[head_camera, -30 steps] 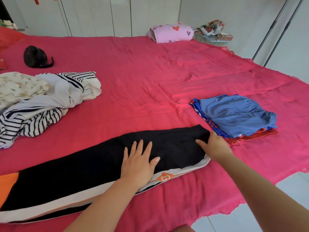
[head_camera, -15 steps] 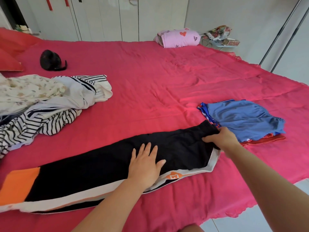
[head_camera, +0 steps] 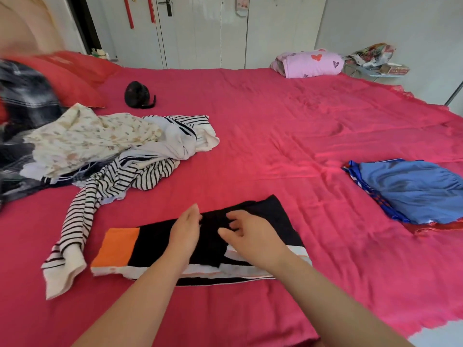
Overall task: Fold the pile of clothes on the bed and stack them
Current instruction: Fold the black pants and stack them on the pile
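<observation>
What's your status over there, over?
Left hand flat on black trousers. Right hand curled over the fold, grip unclear. Striped top close alongside.

Home bedroom: bed [head_camera: 288, 126], wardrobe doors [head_camera: 200, 31].

Two hands show at lower centre, the left hand [head_camera: 186, 236] and the right hand [head_camera: 253, 237], with one black garment [head_camera: 155, 242]. Two red pillows [head_camera: 75, 88] lie upper left, one pink bundle [head_camera: 310, 63] upper right.
</observation>
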A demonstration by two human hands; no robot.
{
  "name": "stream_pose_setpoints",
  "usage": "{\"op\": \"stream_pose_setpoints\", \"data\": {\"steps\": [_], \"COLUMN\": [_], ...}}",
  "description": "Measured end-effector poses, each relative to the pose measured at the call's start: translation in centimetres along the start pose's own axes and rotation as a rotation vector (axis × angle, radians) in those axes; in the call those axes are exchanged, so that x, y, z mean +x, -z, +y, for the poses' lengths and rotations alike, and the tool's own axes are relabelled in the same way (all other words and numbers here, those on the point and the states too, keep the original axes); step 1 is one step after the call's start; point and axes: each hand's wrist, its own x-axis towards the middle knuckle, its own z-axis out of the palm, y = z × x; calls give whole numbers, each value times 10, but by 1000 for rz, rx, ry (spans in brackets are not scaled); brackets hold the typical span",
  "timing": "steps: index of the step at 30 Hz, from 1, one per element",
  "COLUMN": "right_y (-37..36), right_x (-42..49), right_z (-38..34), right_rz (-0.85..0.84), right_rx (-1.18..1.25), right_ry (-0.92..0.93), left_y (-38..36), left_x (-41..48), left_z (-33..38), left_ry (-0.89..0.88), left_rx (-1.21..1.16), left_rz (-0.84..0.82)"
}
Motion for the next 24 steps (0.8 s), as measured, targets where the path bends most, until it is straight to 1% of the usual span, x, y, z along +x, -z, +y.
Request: {"op": "stream_pose_setpoints", "data": {"steps": [1,3,4,5,6,8,10,11,12,14,16,17,18,19,20,21,22,23,24], "right_y": [-5,-6,-5,-6,-8,-19,-34,-39,-38,-28,-11,-2,5,9,10,9,8,8,10], "right_x": [-1,0,1,1,1,-4,-11,-13,-12,-8,-6,-6,-7,-7,-7,-7,-6,-5,-3], "right_z": [6,23,32,41,50,64,75,78,78,77,82,85,89,92,94,94,92,88,82], "right_rz": [26,173,240,268,242,81,-51,-78,-73,33,230,305,331,299,229,163,134,144,171], "right_rx": [-43,-148,-214,-287,-370,-529,-601,-602,-576,-496,-448,-424,-389,-361,-349,-338,-314,-275,-227], "right_ry": [21,70,100,115,104,41,13,15,23,47,22,-53,-162,-276,-359,-401,-404,-390,-373], "left_y": [8,15,13,10,4,-10,-16,-17,-17,-15,-14,-13,-13,-12,-11,-10,-9,-9,-9], "left_x": [-1,-6,-8,-10,-12,-17,-19,-19,-20,-19,-19,-20,-21,-23,-24,-24,-24,-24,-24], "left_z": [-4,-9,-10,-12,-15,-23,-32,-35,-37,-35,-32,-33,-34,-36,-39,-40,-41,-39,-34], "left_ry": [22,-17,-62,-123,-198,-308,-339,-334,-320,-304,-391,-469,-535,-560,-531,-457,-374,-329,-326], "left_rx": [-26,18,93,197,327,665,981,1088,1146,1178,1218,1244,1264,1288,1298,1296,1284,1277,1273], "left_rz": [-12,-54,-74,-94,-117,-147,-138,-127,-112,-92,-47,-13,-2,-33,-87,-150,-206,-235,-231]}}
